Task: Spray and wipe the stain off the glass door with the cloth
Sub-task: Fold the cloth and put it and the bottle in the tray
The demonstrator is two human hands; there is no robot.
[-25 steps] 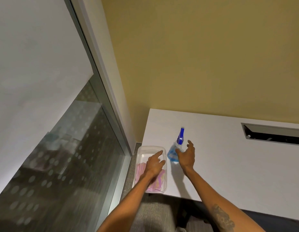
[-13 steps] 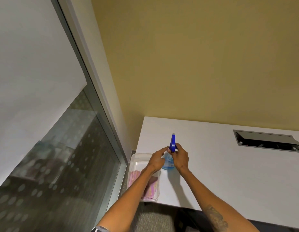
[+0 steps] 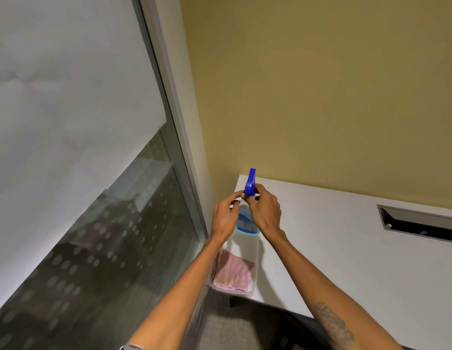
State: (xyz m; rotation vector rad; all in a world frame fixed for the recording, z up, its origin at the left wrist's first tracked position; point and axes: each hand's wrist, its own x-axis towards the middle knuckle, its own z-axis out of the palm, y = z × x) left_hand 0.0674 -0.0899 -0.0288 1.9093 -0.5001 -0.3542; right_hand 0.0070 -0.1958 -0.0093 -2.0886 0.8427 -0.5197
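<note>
A clear spray bottle (image 3: 246, 223) of blue liquid with a blue trigger head hangs above the white table's left end. My right hand (image 3: 266, 212) is closed around its neck. My left hand (image 3: 225, 215) pinches at the nozzle area from the left, fingers touching the bottle. A folded pink striped cloth (image 3: 233, 274) lies in a clear plastic tray (image 3: 254, 291) at the table's near left corner, below my hands. The glass door (image 3: 98, 248) fills the left, frosted on top and dotted lower down. No stain can be made out on it.
The white table (image 3: 346, 248) runs to the right against a yellow wall, with a dark cable slot (image 3: 419, 224) set in its top. A grey door frame (image 3: 177, 122) stands between glass and wall. Grey carpet (image 3: 227, 327) lies below.
My left hand left the tray and cloth and came up to the bottle. My right hand closed on the bottle and lifted it off the table.
</note>
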